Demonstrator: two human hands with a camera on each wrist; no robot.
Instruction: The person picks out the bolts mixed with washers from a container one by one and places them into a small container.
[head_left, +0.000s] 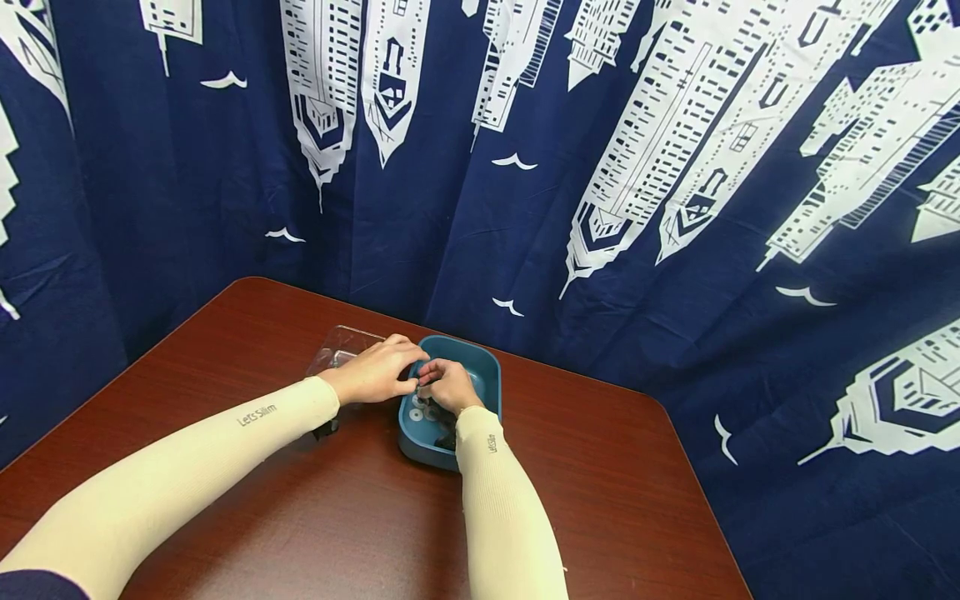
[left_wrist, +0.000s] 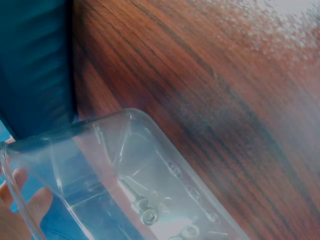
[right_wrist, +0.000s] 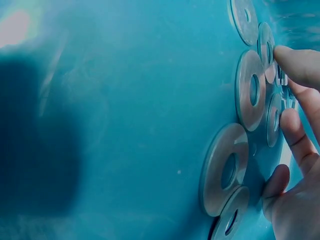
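My right hand (head_left: 450, 387) reaches down into a blue bin (head_left: 491, 392). In the right wrist view, thumb and index finger pinch a small threaded screw (right_wrist: 283, 77), mostly hidden behind them. Flat metal washers (right_wrist: 226, 167) lie on the bin's floor around those fingers. The left hand (head_left: 375, 371) stretches over the bin's left rim, fingers extended close to the right hand; I cannot tell whether it touches the rim. Under it stands a clear plastic tray (left_wrist: 131, 117), holding socket-head screws (left_wrist: 142, 205) and other small metal pieces. Left fingertips (left_wrist: 39, 204) show through the tray's wall.
A reddish-brown wooden table (head_left: 337, 508) carries the bin and tray, both towards its far edge. Behind the table hangs a dark blue curtain (head_left: 420, 242) with white buildings. A dark object (head_left: 450, 437) shows beneath the right wrist, its kind unclear.
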